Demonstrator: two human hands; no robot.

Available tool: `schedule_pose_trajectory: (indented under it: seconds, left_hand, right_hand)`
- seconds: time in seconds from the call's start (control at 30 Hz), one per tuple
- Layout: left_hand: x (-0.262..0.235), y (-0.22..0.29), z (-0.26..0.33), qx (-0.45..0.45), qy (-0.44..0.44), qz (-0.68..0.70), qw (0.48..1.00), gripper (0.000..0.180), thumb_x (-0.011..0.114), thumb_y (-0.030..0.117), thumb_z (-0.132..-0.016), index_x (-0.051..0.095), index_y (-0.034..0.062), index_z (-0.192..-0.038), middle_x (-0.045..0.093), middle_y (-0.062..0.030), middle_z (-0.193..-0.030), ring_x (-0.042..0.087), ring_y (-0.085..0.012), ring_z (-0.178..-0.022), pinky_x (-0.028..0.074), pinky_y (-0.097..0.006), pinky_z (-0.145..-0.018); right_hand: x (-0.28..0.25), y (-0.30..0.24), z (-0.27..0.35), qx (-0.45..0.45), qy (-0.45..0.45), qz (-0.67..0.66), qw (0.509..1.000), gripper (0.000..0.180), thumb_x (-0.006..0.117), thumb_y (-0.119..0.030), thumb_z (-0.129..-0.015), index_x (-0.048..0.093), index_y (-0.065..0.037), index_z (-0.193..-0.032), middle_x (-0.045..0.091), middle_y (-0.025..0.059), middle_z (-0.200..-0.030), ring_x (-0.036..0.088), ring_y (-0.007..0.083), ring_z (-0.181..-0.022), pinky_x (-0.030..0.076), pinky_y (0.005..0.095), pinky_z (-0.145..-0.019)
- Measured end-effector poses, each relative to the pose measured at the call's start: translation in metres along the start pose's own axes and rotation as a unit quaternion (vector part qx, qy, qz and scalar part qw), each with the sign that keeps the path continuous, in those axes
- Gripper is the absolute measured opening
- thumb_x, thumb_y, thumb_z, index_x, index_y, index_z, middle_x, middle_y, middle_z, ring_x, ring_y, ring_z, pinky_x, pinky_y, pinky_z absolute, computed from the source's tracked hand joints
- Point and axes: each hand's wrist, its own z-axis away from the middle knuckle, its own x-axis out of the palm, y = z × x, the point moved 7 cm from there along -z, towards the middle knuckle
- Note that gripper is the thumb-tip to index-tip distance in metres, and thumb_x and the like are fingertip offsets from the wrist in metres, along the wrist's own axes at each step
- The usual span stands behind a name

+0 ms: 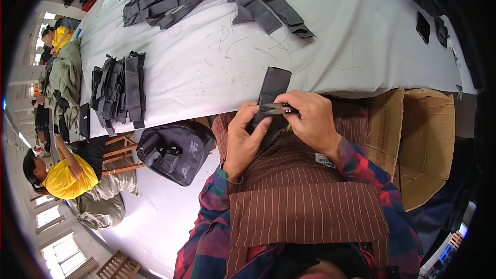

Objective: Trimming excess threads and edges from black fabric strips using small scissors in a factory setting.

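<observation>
Near the front edge of the white-covered table, my left hand (243,138) pinches a dark grey fabric strip (276,79) between thumb and fingers. The strip's far end stands up toward the table, and its lower part hangs in front of my striped brown apron (305,212). In my right hand (316,124) is a small pair of thread snips (278,108), its blades pointing left across the strip close to my left fingertips. My right fingers partly hide the handles. Whether the blades touch a thread is too small to tell.
A loose heap of dark strips (175,0) lies at the table's back, and stacked strips (120,90) at its left. Loose threads dot the cloth. A phone (422,27) lies far right. Below are a dark bag (181,150), a cardboard box (426,144) and a person in yellow (72,178).
</observation>
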Motion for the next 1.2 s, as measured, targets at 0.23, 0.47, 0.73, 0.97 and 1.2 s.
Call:
schedule_pose_trajectory:
  seconds: [0.23,0.47,0.73,0.97,1.2]
  left_hand:
    - [0.005,-0.012,0.002,-0.076,-0.002,0.066,0.995,0.017,0.063,0.004,-0.088,0.06,-0.0008,-0.105,0.058,-0.0007,-0.095,0.052,-0.0071,-0.086,0.043,-0.021,-0.077]
    - [0.003,-0.011,0.0,-0.071,0.008,0.082,0.994,0.016,0.063,0.005,-0.089,0.06,-0.0009,-0.104,0.059,0.0003,-0.095,0.052,-0.0059,-0.088,0.043,-0.02,-0.078]
    - [0.003,-0.014,0.001,-0.022,0.001,-0.012,1.0,0.014,0.064,0.006,-0.088,0.06,0.0009,-0.101,0.058,0.0006,-0.092,0.051,-0.0061,-0.085,0.043,-0.021,-0.074]
    - [0.002,-0.016,0.002,-0.113,0.014,0.136,0.984,0.021,0.064,0.009,-0.09,0.06,-0.001,-0.108,0.063,0.0013,-0.093,0.054,-0.0049,-0.081,0.045,-0.019,-0.073]
    - [-0.007,-0.024,0.002,-0.127,0.012,0.153,0.98,0.024,0.063,0.01,-0.091,0.06,-0.002,-0.112,0.063,0.0006,-0.098,0.054,-0.0043,-0.087,0.045,-0.02,-0.078]
  right_hand:
    - [0.003,0.017,0.004,0.071,-0.04,-0.101,0.992,0.015,0.064,-0.001,-0.075,0.061,-0.004,-0.089,0.062,0.0103,-0.073,0.06,0.0231,-0.062,0.046,0.0315,-0.058]
    - [-0.004,0.03,0.006,0.127,0.003,-0.215,0.968,0.015,0.069,-0.007,-0.077,0.065,-0.004,-0.091,0.062,0.009,-0.075,0.059,0.0213,-0.061,0.045,0.0295,-0.056]
    - [0.003,0.002,0.004,-0.005,-0.017,0.022,1.0,0.021,0.069,-0.001,-0.067,0.063,-0.006,-0.086,0.058,0.008,-0.071,0.058,0.0241,-0.062,0.045,0.0302,-0.057]
    - [0.003,0.027,0.011,0.121,-0.154,-0.24,0.951,0.011,0.064,-0.002,-0.077,0.061,-0.002,-0.087,0.061,0.0053,-0.073,0.054,0.008,-0.063,0.045,0.0244,-0.061]
    - [-0.027,0.018,-0.003,0.046,-0.056,-0.099,0.992,0.019,0.073,-0.013,-0.076,0.066,-0.007,-0.093,0.065,0.0051,-0.081,0.06,0.0193,-0.072,0.047,0.0307,-0.068]
